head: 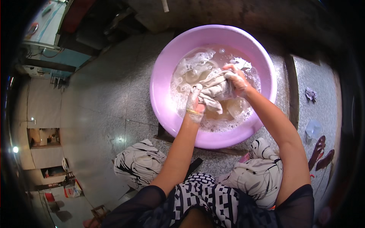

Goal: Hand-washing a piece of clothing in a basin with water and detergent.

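A wet, pale cloth (217, 87) is bunched between my two hands, above the soapy water (225, 122) of a large pink plastic tub (162, 82). My left hand (196, 98), coated in suds, grips the cloth's near left side; a yellow bangle circles that wrist. On the far right side, my right hand (236, 79) has its fingers curled over the fabric. One loose fold hangs down towards the water between them. Foam and bubbles (199, 58) float around the tub's inside, and whatever lies under the cloudy water is hard to make out.
Grey speckled floor (105, 99) surrounds the tub, and my bent knees flank its near side. At the right, past a dark floor strip (293, 94), lie a crumpled wrapper (310, 94), a clear plastic piece (313, 128) and a pair of brown sandals (317, 151).
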Demonstrator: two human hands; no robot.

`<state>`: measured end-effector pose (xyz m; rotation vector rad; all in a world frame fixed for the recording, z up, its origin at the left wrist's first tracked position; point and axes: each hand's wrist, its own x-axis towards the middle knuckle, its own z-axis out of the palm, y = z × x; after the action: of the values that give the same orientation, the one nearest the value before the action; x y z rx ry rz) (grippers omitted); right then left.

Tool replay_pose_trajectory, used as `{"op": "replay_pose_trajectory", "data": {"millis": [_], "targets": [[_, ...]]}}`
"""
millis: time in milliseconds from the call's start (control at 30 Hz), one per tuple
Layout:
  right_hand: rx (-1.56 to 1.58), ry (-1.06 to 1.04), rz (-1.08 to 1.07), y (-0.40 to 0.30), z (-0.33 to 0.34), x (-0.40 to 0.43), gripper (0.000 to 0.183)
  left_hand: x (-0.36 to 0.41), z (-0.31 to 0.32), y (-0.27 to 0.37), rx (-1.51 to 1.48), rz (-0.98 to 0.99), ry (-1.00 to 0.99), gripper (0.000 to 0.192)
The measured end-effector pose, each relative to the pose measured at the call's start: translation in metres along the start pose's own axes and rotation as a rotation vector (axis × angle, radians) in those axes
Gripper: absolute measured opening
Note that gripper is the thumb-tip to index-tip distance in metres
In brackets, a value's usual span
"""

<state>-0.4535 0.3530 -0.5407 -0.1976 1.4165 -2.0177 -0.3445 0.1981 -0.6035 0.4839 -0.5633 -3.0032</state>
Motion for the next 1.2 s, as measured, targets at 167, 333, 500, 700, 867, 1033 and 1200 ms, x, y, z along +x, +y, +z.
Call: {"op": "replay_pose_trajectory", "data": {"millis": [167,333,500,700,867,1033,1200], "targets": [[-1.007,-0.476,-0.433,-0.001,0.086,-0.041,0.019,-0.008,0.029,-0.023,-0.115,-0.118,0.282,0.023],[-1.279,-0.213,-0.568,0.02,0.076,-0.034,0.017,-0.022,0.073,-0.036,-0.127,-0.166,0.125,0.028],[-1.429,0.155,-0.489,0.029,0.025,-0.007,0.015,-0.029,0.088,-0.046,0.008,-0.203,0.156,0.035],[-1.341,-0.201,-0.613,0.037,0.08,-0.063,0.012,-0.013,-0.051,-0.058,-0.132,-0.161,-0.09,0.032],[-1.48,-0.059,-0.399,0.026,0.057,-0.029,0.019,-0.005,0.034,-0.062,0.069,-0.137,0.151,0.031],[-1.442,0.025,-0.304,0.03,0.051,-0.026,0.025,-0.035,0.087,-0.038,-0.029,-0.206,0.276,0.029],[-1.366,-0.282,-0.439,0.037,0.091,-0.066,0.02,-0.027,0.072,-0.043,-0.09,-0.199,0.17,0.03]]}}
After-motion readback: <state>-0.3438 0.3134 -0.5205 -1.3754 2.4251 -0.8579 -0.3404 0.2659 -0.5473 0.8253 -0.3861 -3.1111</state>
